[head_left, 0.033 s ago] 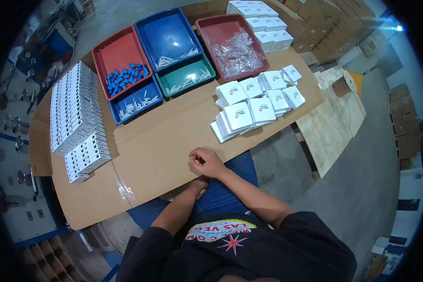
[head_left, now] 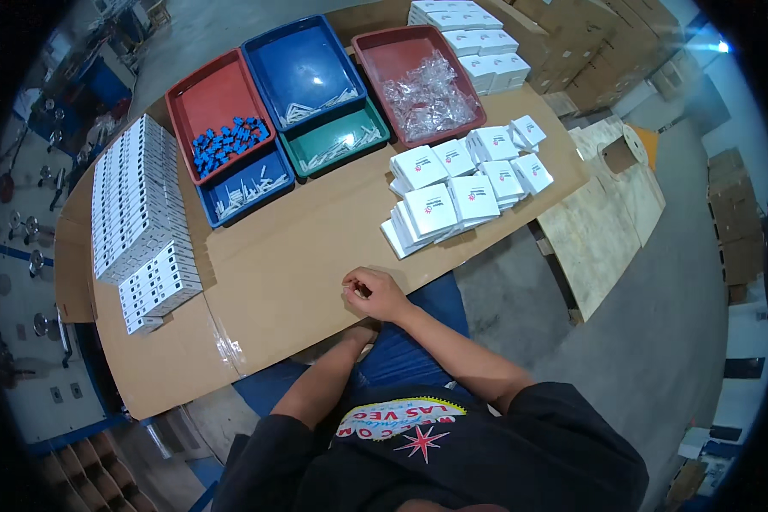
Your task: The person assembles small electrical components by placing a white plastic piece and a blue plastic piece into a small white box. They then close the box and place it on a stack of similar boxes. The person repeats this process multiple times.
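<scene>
Though in uneven piles, square white boxes (head_left: pixel 432 211), red-marked

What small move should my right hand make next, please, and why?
I would perhaps open the right hand gently over the cardboard: it is curled near the front edge, and whether it holds anything cannot be seen. The left hand, close below it, is mostly hidden too.

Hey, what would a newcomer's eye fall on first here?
Probably the coloured trays across the far side of the cardboard, with bright blue parts in the left red one. Next might come the white stack at left and the white boxes at right. The right hand is curled at the near edge.
</scene>
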Demonstrator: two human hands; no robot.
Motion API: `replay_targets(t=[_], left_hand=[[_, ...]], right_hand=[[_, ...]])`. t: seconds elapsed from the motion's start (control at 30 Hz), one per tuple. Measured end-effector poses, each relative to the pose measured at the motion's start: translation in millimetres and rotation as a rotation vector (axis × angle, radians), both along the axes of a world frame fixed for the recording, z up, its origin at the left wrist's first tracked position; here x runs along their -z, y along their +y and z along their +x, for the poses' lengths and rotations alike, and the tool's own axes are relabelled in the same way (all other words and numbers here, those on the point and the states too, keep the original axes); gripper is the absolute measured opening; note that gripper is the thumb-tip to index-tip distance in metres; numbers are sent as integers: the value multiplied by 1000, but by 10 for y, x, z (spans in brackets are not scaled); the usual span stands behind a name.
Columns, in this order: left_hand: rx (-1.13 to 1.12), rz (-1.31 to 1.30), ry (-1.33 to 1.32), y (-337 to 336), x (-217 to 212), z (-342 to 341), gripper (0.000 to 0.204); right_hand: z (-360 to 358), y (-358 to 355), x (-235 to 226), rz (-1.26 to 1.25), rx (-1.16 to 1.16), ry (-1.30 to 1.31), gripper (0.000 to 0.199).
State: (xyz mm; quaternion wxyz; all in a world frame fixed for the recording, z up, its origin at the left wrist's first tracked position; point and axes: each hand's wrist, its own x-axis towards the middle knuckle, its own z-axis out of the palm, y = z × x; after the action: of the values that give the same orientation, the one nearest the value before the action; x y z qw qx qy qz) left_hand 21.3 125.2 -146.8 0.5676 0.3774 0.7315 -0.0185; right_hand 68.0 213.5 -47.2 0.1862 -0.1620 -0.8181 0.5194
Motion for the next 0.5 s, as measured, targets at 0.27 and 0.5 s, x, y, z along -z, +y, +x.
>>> replay_targets(t=[0.27, 0.5], left_hand=[[132, 33, 64, -316, -300, -165, 52], [80, 84, 75, -582, -541, -230, 55]], right_hand=[[-33, 95, -143, -179, -68, 30, 28], [149, 623, -1058, 44, 16, 0, 29]])
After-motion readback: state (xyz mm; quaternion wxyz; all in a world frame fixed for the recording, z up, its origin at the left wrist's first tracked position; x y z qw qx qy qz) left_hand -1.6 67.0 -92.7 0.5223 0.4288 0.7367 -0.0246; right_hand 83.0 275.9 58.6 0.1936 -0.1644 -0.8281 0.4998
